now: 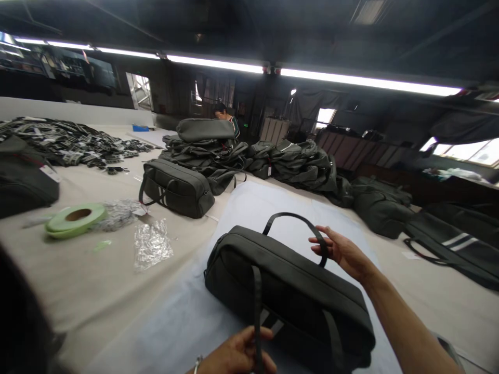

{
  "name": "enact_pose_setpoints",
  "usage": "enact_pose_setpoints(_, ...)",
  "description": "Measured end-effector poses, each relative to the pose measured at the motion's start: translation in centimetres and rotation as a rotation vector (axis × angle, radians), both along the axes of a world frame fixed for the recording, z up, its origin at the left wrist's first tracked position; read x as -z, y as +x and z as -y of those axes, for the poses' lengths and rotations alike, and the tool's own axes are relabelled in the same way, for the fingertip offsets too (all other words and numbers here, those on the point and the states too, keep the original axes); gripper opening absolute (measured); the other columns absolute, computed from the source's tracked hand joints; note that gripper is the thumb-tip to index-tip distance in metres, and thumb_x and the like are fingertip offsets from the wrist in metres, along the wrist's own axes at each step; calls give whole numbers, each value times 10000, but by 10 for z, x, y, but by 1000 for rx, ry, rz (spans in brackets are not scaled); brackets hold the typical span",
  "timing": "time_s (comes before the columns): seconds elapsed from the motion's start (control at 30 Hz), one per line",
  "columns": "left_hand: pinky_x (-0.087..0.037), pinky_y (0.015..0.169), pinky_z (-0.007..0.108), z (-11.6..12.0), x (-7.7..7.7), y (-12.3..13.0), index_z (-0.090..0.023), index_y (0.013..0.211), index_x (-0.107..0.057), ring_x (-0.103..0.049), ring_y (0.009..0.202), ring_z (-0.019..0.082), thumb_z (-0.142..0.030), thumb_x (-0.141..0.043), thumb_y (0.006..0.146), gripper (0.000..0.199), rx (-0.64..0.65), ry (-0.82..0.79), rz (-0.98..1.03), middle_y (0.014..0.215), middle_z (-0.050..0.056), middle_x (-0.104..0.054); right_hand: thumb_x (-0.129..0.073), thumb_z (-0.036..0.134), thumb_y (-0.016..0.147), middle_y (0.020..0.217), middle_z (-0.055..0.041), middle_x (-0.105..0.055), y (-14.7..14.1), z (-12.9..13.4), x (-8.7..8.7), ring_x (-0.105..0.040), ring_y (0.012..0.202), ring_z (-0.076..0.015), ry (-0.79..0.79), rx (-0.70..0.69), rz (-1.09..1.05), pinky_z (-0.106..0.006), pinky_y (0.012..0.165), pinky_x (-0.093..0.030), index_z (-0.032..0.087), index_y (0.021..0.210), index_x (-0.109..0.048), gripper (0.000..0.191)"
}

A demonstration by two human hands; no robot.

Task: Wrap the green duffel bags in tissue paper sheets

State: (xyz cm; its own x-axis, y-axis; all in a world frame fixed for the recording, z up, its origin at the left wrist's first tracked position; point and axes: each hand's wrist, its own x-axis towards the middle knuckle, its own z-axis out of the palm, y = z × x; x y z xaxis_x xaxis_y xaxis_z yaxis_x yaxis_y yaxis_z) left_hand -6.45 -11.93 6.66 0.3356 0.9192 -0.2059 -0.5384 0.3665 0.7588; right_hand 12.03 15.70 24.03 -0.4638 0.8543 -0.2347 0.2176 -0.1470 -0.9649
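Observation:
A dark grey duffel bag (288,275) stands on a white sheet (253,202) in front of me, with two white stripes on its near side. My left hand (237,353), a bracelet at its wrist, has its fingers curled around the near handle (257,296); the lower part of this hand is cut off by the frame. At the far side, my right hand (346,254) meets the raised far handle (296,215). Its fingers are stretched and apart, with the strap lying across them, not gripped.
Another duffel bag (175,187) stands farther back, before piled bags (202,150). More bags (456,234) lie to the right. At left are a green tape roll (62,223), clear plastic (152,244) and a heap of straps (66,140). A person (235,124) is behind the pile.

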Motion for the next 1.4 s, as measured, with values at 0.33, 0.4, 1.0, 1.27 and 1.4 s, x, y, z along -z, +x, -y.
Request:
enact_pose_setpoints(0.33, -352, 1104, 440, -119, -213, -56, -202, 1448, -396, -398, 1361, 248, -143, -526, 894, 572, -57, 795, -730, 1469, 110, -443, -322, 737, 869, 1175, -112, -682, 40, 74, -8, -556, 1202, -321, 332, -305, 309, -497, 1042, -416, 257, 1386, -481, 723)
enact_pose_setpoints(0.4, -245, 1166, 441, -148, -226, -54, -145, 1416, -439, -300, 1415, 253, -83, -560, 852, 581, -53, 901, -950, 1491, 125, -409, -205, 755, 874, 1173, -118, -683, 44, 76, -8, -535, 1231, -314, 336, -286, 265, -507, 1091, -353, 245, 1340, -534, 766)
enact_pose_setpoints(1.0, -451, 988, 325, -153, -217, -91, -220, 1442, -381, -559, 1189, 229, -348, -761, 771, 782, -264, 916, -1235, 1333, 75, -583, -736, 541, 696, 739, -10, -634, -26, 91, -73, -590, 652, -179, 512, 33, 23, -320, 633, -503, 200, 1005, -603, 479)
enact_pose_setpoints(1.27, -479, 721, 253, -152, -149, -95, -243, 905, -707, -667, 823, 194, -347, -707, 799, 148, -117, 881, -1496, 845, -5, -711, -730, 606, 691, 488, 88, -314, -31, 102, -92, -221, 443, -52, 329, -39, 169, -221, 419, -142, 177, 700, -584, 454)
enact_pose_setpoints(1.4, -442, 930, 356, -142, -124, -112, -245, 970, -700, -629, 1016, 252, -358, -800, 715, 296, -33, 1013, -1558, 1012, 29, -701, -773, 585, 646, 528, 86, -278, -13, 111, -78, -205, 477, -56, 292, 106, -13, -222, 437, -151, 171, 793, -651, 457)
